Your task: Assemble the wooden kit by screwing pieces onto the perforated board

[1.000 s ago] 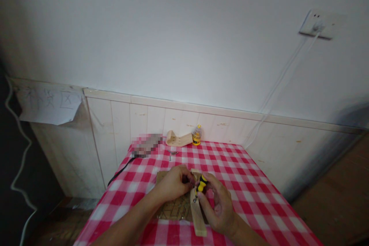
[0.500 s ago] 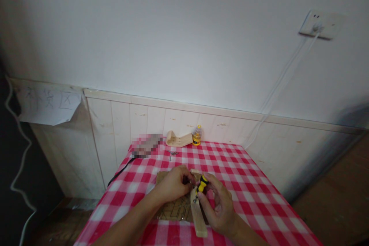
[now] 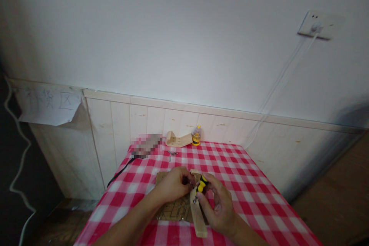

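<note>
My right hand (image 3: pixel 220 207) is closed around a small screwdriver (image 3: pixel 202 185) with a yellow and black handle. Its tip points down at a screw (image 3: pixel 195 200) that sits in the pale wooden strip (image 3: pixel 198 221). Curled and pressed together, the fingers of my left hand (image 3: pixel 175 183) grip the far part of that strip; the hand hides some of it. Under the strip lies a brown board (image 3: pixel 173 210) with dark lines on it, partly covered by my left hand and forearm.
A red and white checked cloth (image 3: pixel 245 184) covers the table. Several loose screws (image 3: pixel 173 153) lie towards the back. Against the wall stand a curved wooden piece (image 3: pixel 178 140) and a yellow bottle (image 3: pixel 196 136). A blurred-out object with a black strap (image 3: pixel 122 170) is at the back left.
The screwdriver handle has shifted very slightly in my right hand. My left hand and the wooden strip stay where they were.
</note>
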### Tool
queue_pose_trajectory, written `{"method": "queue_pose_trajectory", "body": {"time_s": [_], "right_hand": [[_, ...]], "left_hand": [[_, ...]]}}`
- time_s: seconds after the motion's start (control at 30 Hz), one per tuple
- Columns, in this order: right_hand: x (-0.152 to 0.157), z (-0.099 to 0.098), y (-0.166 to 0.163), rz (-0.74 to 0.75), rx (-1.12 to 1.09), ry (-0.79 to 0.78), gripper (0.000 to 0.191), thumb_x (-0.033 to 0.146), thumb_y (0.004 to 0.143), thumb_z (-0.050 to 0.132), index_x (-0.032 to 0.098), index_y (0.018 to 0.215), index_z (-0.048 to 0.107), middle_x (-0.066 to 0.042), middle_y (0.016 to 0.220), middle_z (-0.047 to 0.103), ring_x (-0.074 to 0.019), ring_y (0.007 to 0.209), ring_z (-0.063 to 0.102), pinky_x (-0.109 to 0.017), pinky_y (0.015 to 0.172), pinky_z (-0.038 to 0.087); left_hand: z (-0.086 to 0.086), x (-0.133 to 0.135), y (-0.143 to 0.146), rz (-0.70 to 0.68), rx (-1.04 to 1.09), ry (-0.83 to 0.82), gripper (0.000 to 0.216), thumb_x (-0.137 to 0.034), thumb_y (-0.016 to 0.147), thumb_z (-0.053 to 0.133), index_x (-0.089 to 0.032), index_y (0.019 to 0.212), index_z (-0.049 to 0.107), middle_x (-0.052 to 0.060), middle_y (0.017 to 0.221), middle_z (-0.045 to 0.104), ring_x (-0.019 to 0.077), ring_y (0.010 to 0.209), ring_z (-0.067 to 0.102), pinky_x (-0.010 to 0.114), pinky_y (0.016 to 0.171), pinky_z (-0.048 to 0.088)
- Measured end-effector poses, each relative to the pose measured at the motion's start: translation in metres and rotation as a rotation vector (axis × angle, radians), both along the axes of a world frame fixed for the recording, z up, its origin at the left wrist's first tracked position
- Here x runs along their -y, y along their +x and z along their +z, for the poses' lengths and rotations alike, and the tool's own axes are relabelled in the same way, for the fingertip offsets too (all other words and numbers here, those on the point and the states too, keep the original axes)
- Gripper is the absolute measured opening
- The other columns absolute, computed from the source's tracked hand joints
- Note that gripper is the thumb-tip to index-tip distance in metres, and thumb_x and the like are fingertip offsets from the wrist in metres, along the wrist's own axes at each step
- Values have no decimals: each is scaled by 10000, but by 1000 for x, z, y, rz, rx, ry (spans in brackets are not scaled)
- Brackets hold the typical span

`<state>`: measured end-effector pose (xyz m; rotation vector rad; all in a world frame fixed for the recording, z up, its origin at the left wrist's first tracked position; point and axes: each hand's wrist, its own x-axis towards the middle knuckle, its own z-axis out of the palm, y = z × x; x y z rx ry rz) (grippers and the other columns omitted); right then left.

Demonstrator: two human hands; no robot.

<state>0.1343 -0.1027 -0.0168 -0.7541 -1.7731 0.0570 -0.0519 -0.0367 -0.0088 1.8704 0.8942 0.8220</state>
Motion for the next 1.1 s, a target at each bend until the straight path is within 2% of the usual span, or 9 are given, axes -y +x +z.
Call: {"method": "queue_pose_trajectory", "body": {"time_s": [0.13, 0.23, 0.37, 0.77, 1.1], "right_hand": [[2, 4, 0, 44, 42, -9, 668, 69, 860, 605, 278, 1478, 460, -143, 1248, 721, -318, 1095, 738, -424, 836, 666], [4, 6, -1, 52, 43, -10, 679, 53, 856, 597, 287, 1479, 464, -128, 1206, 740, -303, 1031, 762, -422, 836, 666], [6, 6, -3, 30, 38, -5, 673, 59, 854, 616, 284, 1473, 481, -118, 1188, 746, -281, 975, 776, -389, 817, 669], [1, 3, -2, -3, 22, 21, 582, 85, 853, 634, 275, 1396, 549, -122, 1190, 731, -271, 1016, 754, -374, 818, 663], [1, 1, -2, 34, -59, -35, 505, 145, 866, 676, 265, 1351, 600, -124, 1180, 735, -262, 973, 757, -366, 821, 657]], "left_hand": [[-1, 1, 1, 18, 3, -5, 115, -172, 738, 669, -134, 805, 754, 57, 835, 740, 183, 745, 667, 254, 652, 486], [0, 2, 2, 14, 6, -16, 109, -204, 746, 689, -136, 803, 752, 50, 820, 749, 176, 720, 661, 247, 627, 473], [3, 3, 2, 17, 8, -33, 132, -181, 738, 688, -134, 837, 761, 57, 841, 767, 179, 735, 676, 247, 641, 487], [10, 4, 0, -6, -21, -31, 158, -125, 735, 657, -161, 830, 778, 49, 859, 779, 189, 777, 699, 269, 713, 519], [3, 2, 1, 5, 3, -8, 188, -110, 711, 633, -152, 837, 766, 59, 886, 776, 199, 819, 708, 273, 746, 530]]}}
